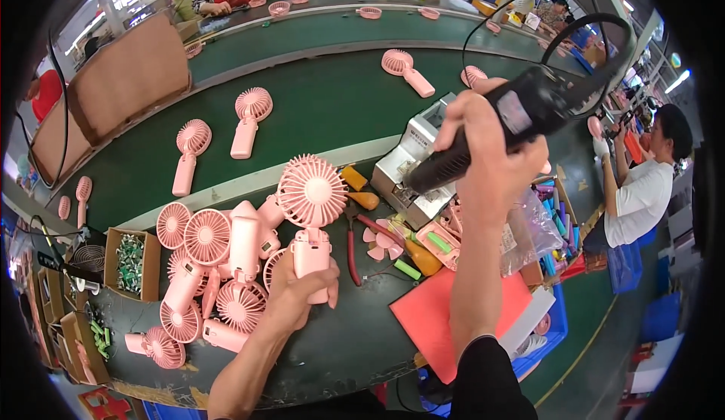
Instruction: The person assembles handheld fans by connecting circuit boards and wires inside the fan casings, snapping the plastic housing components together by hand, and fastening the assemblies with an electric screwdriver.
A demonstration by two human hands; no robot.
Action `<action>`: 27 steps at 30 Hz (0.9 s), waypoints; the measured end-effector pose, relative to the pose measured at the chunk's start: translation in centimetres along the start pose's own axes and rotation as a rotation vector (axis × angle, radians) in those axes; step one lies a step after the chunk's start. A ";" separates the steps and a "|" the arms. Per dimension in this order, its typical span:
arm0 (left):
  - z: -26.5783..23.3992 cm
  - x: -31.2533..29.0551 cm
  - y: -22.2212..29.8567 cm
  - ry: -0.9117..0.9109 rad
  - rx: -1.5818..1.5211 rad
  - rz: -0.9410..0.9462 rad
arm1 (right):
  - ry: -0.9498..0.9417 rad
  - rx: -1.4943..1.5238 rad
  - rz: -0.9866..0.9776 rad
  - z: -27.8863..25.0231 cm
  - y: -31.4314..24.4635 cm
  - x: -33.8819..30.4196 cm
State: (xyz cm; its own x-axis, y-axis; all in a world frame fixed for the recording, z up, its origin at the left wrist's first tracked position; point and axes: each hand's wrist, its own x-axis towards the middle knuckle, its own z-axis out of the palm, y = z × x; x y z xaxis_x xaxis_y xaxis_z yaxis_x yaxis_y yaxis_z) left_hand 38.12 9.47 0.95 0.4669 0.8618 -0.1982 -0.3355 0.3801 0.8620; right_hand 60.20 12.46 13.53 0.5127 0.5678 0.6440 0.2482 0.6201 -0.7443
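Observation:
My left hand (291, 293) is closed round the handle of a pink handheld fan (313, 187), held upright with its round grille at the top. In my right hand (487, 137) is a black electric screwdriver (521, 110), its body slanting down to the left. The screwdriver's lower end reaches over a silver-grey metal box, which looks like a screw feeder (408, 160); its tip is hidden there. Beside my left hand lies a heap of pink fans (208, 236). Red-handled pliers (353, 246) rest between the held fan and a loose pink fan blade (383, 240).
Several pink fans (245, 122) lie on the green conveyor belt (317, 103). A cardboard box of small green parts (130, 263) stands at left. To the right are a red sheet (423, 307) and a box of coloured cylinders (555, 224). People work across the belt and at right.

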 end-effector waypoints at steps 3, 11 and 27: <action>-0.2 0.0 0.2 -0.009 -0.048 -0.017 | 0.002 -0.051 -0.061 0.8 1.8 0.2; -0.4 -0.1 0.6 -0.009 -0.066 -0.023 | -0.056 -0.002 0.142 1.5 3.0 0.8; -0.9 0.1 0.6 -0.026 -0.117 -0.068 | -0.346 0.477 0.041 2.7 0.7 -4.5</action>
State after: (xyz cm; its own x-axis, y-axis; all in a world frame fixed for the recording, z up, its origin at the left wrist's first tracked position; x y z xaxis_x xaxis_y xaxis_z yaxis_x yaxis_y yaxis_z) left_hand 37.19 10.10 1.07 0.5125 0.8241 -0.2412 -0.3944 0.4755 0.7864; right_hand 55.84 11.84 10.57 0.1963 0.6902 0.6964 -0.2041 0.7235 -0.6595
